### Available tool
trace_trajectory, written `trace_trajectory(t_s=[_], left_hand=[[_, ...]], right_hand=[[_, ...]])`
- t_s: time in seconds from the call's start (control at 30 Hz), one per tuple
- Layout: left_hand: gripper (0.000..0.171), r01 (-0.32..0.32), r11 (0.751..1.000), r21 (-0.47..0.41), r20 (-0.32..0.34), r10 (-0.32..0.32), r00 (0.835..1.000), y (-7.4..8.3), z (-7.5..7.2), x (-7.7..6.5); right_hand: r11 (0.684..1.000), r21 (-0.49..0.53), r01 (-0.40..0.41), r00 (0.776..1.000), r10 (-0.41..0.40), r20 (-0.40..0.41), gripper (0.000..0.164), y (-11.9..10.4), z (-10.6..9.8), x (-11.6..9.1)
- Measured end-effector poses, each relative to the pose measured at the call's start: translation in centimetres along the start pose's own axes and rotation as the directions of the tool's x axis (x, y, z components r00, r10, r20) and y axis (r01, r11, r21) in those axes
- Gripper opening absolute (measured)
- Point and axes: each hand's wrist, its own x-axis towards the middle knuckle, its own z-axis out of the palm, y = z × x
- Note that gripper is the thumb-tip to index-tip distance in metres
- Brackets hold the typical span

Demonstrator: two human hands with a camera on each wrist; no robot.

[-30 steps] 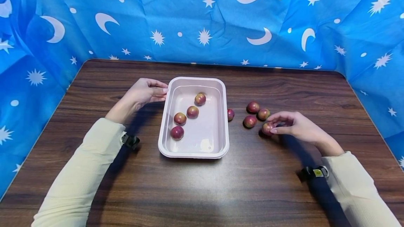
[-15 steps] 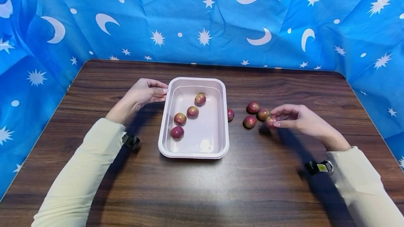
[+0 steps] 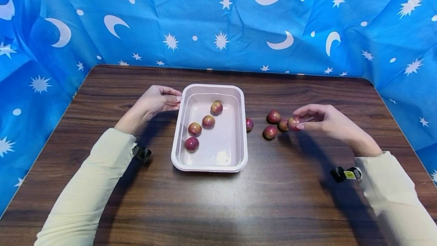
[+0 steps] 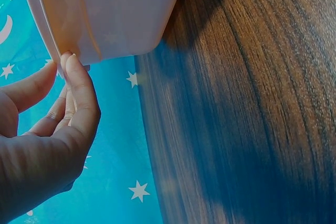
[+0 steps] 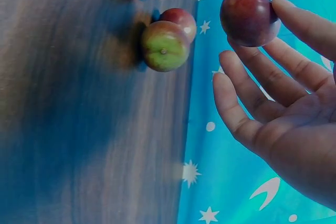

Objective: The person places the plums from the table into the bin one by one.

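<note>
1. left sleeve [image 3: 85,189]: long, pale cream-yellow, finely ribbed, with a wide cuff [image 3: 112,145].
2. right sleeve [image 3: 390,193]: matching cream, ribbed lower down.
3. left wrist camera [image 3: 142,154]: small, black, blocky.
4. right wrist camera [image 3: 338,174]: black too, beside a yellow label [image 3: 349,175], its marking too small to read.

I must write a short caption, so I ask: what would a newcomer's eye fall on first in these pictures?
Probably the bright blue, moon-and-star patterned cloth, behind the brown table. Next, perhaps, the pale tray on the table, with four reddish fruits inside and its rim pinched by the left grip. To the tray's right, the right grip holds another fruit.
</note>
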Motion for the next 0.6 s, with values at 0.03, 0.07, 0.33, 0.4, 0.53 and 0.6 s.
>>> trace_trajectory(t_s=[0.03,0.07,0.33,0.4,0.53,0.6], left_hand=[[0.032,-0.001,1.000,-0.004,0.002,0.001,1.000,0.0,0.0,0.0],[0.032,-0.002,1.000,-0.005,0.003,0.002,1.000,0.0,0.0,0.0],[0.032,-0.002,1.000,-0.022,0.005,0.002,1.000,0.1,0.2,-0.1],[0.033,-0.003,1.000,-0.019,0.004,0.003,1.000,0.1,0.2,-0.1],[0.032,-0.003,1.000,-0.020,0.008,0.003,1.000,0.1,0.1,-0.1],[0.031,-0.003,1.000,-0.016,0.005,0.004,1.000,0.1,0.1,-0.1]], right_hand=[[1.000,-0.002,-0.003,1.000,0.003,-0.002,0.030,-0.1,-0.1,0.1],[1.000,-0.006,-0.007,1.000,0.007,-0.003,0.031,-0.2,-0.2,0.2],[1.000,-0.010,-0.002,0.999,0.001,-0.043,0.030,-1.3,-0.6,1.1],[1.000,-0.006,0.024,0.999,-0.024,-0.041,0.030,-1.4,-0.7,1.3],[0.999,0.018,0.042,0.998,-0.041,-0.052,0.029,-1.8,-0.7,1.7],[0.999,0.025,0.048,0.997,-0.047,-0.058,0.029,-1.9,-0.7,1.9]])
